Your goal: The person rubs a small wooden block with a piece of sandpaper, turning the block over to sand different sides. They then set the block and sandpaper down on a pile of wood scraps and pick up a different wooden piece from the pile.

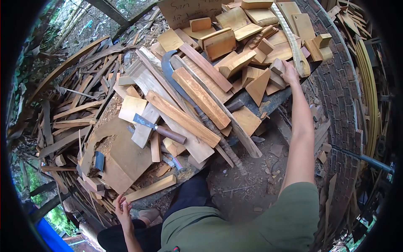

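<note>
At the right end of the workbench, my right hand [290, 73] is closed around a small greyish wooden block [277, 67]. Next to it lies a long curved wooden piece with a rounded end [301, 63]. My left hand [123, 208] hangs low at the left, its fingers loosely bent and apart, holding nothing. Close to it is the end of a pale wooden strip [153, 188]. Mid-bench lie a wooden-handled chisel-like blade [159, 128], a sickle with a long handle [184, 94] and several planks, one of them a thick brown board [182, 119].
Wood offcuts are piled over the bench, with a cardboard sheet bearing handwriting [191, 14] at the back. Scrap wood [75, 109] heaps up on the left. A brick surface [336, 84] runs along the right, and chips litter the dirt floor [243, 185].
</note>
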